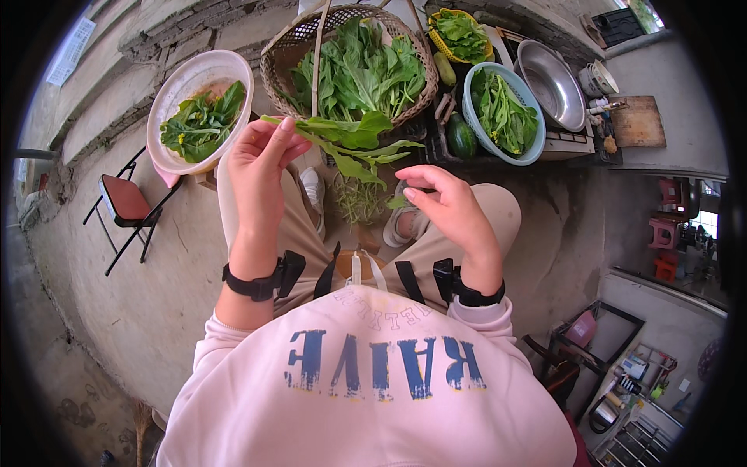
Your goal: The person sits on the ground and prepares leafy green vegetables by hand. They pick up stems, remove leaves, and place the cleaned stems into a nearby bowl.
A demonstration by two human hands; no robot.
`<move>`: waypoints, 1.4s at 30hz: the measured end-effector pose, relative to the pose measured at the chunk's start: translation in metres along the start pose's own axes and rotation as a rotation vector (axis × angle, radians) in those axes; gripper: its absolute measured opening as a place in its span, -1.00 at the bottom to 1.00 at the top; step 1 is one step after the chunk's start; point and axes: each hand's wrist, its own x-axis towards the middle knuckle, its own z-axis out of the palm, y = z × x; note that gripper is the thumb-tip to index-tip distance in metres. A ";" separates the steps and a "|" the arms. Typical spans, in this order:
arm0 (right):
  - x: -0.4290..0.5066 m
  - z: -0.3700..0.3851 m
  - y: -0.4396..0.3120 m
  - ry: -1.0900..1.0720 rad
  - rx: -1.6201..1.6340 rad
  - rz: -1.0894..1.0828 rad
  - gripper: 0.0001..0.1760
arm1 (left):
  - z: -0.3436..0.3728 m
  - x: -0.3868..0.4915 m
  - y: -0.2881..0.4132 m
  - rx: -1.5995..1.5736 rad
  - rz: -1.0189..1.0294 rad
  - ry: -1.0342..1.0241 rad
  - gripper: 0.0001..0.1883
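My left hand (pixel 265 149) pinches the stem end of a leafy green stalk (pixel 350 134) between thumb and fingers. The stalk's leaves extend to the right, in front of the wicker basket (pixel 273 87). Slightly lower on the right is my right hand (pixel 452 201), its thumb and index finger apart. A small leaf piece (pixel 397 202) shows just beside that thumb; whether it touches the hand is unclear. Between my shoes lies a heap of thin green trimmings (pixel 359 198). Greens with yellow buds (pixel 204 122) lie in the pale plastic basin (pixel 160 93) on the left.
Leafy greens (pixel 362 76) fill the basket. On the right stand a blue colander (pixel 540 143) of greens, a yellow basket (pixel 435 38), a steel basin (pixel 551 84) and a dark green gourd (pixel 461 137). A folding chair (pixel 125 201) stands left; stone steps (pixel 111 117) rise behind.
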 end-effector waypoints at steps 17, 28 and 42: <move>0.029 0.017 -0.034 0.233 -0.341 -0.464 -0.74 | 0.017 -0.013 0.008 0.103 0.017 -0.165 -0.89; 0.007 -0.009 -0.030 0.671 0.094 -0.257 -0.89 | -0.033 0.013 0.005 -0.321 -0.149 0.056 -0.95; -0.005 -0.016 -0.030 0.777 0.387 -0.284 -0.85 | -0.039 0.014 -0.004 -0.425 -0.290 0.058 -0.82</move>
